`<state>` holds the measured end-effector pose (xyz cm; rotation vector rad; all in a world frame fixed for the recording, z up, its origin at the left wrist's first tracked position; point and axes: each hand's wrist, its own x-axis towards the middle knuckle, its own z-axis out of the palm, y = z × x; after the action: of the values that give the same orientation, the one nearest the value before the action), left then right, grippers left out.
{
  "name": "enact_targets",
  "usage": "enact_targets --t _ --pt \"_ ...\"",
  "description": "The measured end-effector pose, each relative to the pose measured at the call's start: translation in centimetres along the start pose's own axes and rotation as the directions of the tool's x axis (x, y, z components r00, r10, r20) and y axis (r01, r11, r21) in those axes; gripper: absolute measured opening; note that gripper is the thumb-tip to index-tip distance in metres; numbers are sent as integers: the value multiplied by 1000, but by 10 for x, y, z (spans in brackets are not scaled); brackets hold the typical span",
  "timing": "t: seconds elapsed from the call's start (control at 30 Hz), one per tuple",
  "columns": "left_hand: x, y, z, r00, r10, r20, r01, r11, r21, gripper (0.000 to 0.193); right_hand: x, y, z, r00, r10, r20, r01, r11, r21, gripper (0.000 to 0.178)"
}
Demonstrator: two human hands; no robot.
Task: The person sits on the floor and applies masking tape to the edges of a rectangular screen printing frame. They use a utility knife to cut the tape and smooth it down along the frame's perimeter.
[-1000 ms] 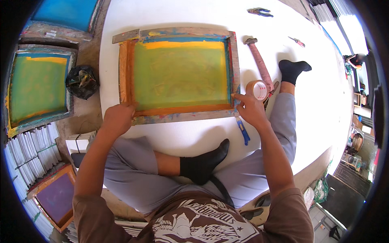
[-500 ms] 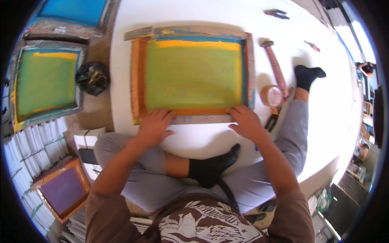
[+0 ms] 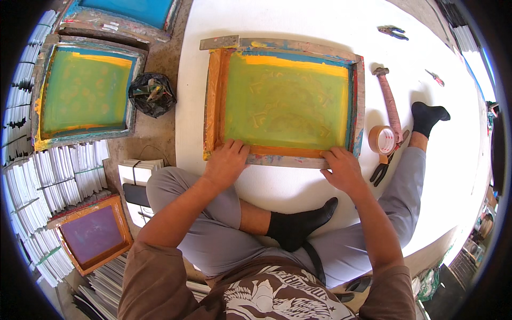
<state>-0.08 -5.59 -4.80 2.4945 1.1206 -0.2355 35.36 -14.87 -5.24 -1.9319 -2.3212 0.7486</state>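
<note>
A wooden screen-printing frame (image 3: 306, 160) lies in front of me on the white work surface. Its mesh (image 3: 285, 101) is green, with yellow ink along the far edge and blue at the borders. Brown tape covers its left and near inner sides. My left hand (image 3: 226, 161) is closed over the near rail toward its left end, fingertips on top and thumb on the near side. Toward the rail's right end, my right hand (image 3: 342, 166) grips in the same way. The undersides of both grips are hidden.
Right of the frame lie a hammer (image 3: 388, 96) with a wrapped handle, a tape roll (image 3: 374, 140), orange-and-black-handled pliers (image 3: 380, 173), more pliers (image 3: 393, 32) and a small red-handled tool (image 3: 435, 78). At left are another screen (image 3: 85, 96), a black bag (image 3: 153, 96) and paper stacks (image 3: 56, 170).
The view has swung leftward, so everything appears farther right in it. Both hands remain on the frame's near rail, with little visible movement against it.
</note>
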Motion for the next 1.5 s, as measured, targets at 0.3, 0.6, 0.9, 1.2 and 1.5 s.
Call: enact_targets --t 0.3,0.6,0.9,1.2,1.5 --pt "-10 -9 -11 987 32 -155 -24 998 56 35 25 -35 13 997 -71 0 71 997 18 43" --pt "-51 -60 -33 848 -491 -200 392 835 -386 21 69 -98 36 985 -173 -7 173 981 89 47" --pt "-33 -39 -28 882 -435 -180 409 898 -163 21 104 -148 56 975 -220 -37 223 968 117 48" --pt "-28 -41 -26 870 -475 -130 431 862 -265 21 120 -171 57 971 -239 -18 238 954 180 48" --pt "-23 -45 -30 840 -537 -78 479 802 -357 28 124 -180 55 971 -237 -19 234 938 256 46"
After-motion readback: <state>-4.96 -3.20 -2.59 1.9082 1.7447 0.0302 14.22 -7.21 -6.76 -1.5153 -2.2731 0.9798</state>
